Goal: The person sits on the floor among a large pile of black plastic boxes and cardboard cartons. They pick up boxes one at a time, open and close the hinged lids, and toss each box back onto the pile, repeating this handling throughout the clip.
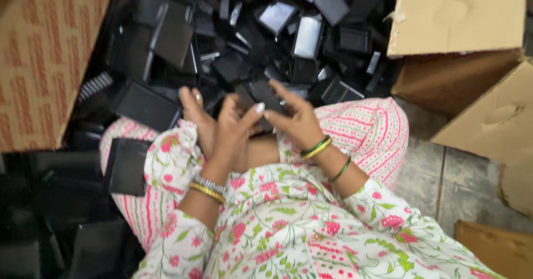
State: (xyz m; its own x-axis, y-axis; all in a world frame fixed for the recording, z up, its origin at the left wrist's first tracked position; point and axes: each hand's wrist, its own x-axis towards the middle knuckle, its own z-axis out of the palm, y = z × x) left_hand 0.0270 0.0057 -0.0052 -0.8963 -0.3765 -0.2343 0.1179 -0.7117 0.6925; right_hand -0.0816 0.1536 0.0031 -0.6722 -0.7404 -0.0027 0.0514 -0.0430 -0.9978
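My left hand (225,129) and my right hand (297,118) meet above my lap, both gripping one small black plastic piece (261,96) between them. The left thumb presses on its near edge; the right fingers cover its right side. Bangles ring both wrists. Just beyond my hands lies a big heap of similar black plastic pieces (266,29), some with shiny faces. I sit with knees apart in pink striped trousers and a floral top.
A black flat panel (126,165) leans on my left knee, with more dark panels (55,218) stacked at the lower left. A patterned cardboard sheet (44,51) stands at the left. Open cardboard boxes (461,29) sit at the right on a grey tiled floor (444,184).
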